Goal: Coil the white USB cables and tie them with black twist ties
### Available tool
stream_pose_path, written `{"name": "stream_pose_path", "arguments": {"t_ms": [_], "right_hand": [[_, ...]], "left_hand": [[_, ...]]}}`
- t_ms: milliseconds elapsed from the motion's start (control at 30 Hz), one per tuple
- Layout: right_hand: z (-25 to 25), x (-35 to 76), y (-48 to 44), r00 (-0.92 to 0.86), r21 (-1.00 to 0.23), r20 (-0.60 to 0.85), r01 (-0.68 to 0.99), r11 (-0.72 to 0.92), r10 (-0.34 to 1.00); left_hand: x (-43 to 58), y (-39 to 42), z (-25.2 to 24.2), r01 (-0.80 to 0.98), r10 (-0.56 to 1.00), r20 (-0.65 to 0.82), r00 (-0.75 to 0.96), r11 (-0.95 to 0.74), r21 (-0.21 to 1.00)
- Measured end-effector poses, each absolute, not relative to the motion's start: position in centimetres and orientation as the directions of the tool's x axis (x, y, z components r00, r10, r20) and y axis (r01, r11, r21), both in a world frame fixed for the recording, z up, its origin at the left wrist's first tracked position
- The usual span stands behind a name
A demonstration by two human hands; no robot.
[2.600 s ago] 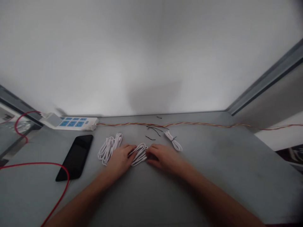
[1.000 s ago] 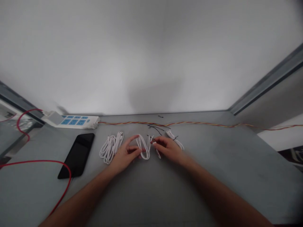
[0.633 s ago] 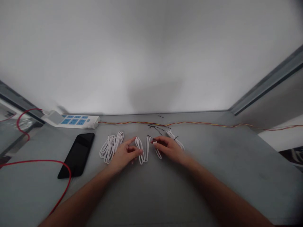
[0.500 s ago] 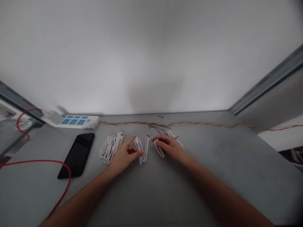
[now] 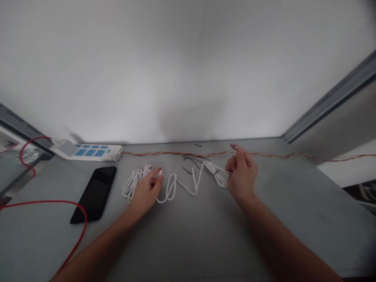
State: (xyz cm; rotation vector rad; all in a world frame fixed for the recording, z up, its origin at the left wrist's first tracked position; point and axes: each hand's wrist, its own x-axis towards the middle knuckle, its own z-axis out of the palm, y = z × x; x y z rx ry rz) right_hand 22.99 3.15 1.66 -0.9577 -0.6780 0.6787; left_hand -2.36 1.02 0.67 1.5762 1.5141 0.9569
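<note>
A white cable (image 5: pixel 188 189) lies in loose bends on the grey table, running between my two hands. My left hand (image 5: pixel 147 187) pinches one end of it, a small white plug showing at the fingertips. Farther right, my right hand (image 5: pixel 242 172) is closed on the other end, with a white tip showing above the fingers. Beside my left hand, partly covered by it, rests a heap of coiled white cables (image 5: pixel 133 184). A single bundled white cable (image 5: pixel 216 175), bound with a black tie, lies left of my right hand.
Several black twist ties (image 5: pixel 192 158) are scattered near the back. A white power strip (image 5: pixel 96 152) with blue sockets feeds a twisted red-yellow wire (image 5: pixel 164 153) along the wall. On the left, a red cable (image 5: pixel 58 201) crosses a black phone (image 5: pixel 95 192).
My right hand has moved right and up, drawing out the cable from its folded coil into a loose zigzag. My left hand has shifted slightly left and now pinches the plug end.
</note>
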Motion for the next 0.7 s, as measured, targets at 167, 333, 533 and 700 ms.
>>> {"name": "stream_pose_path", "arguments": {"t_ms": [167,333,533,700], "right_hand": [[2.4,23.8,3.4,0.653,-0.874,0.156,-0.259,0.412,0.741],[2.4,24.6,3.8,0.671,-0.869,0.156,-0.255,0.423,0.725],[2.5,27.3,4.8,0.796,-0.868,0.131,-0.196,0.455,0.591],[1.9,29.7,5.4,0.846,-0.889,0.077,-0.181,0.420,0.528]], "left_hand": [[-2.0,0.6,1.4,0.154,0.930,0.193,-0.313,-0.151,0.977],[-2.4,0.8,2.6,-0.221,0.899,0.200,-0.391,-0.303,0.927],[-3.5,1.1,4.2,-0.460,0.916,0.056,-0.398,-0.252,0.851],[-4.3,1.8,5.5,-0.544,0.869,-0.034,-0.494,-0.278,0.792]]}}
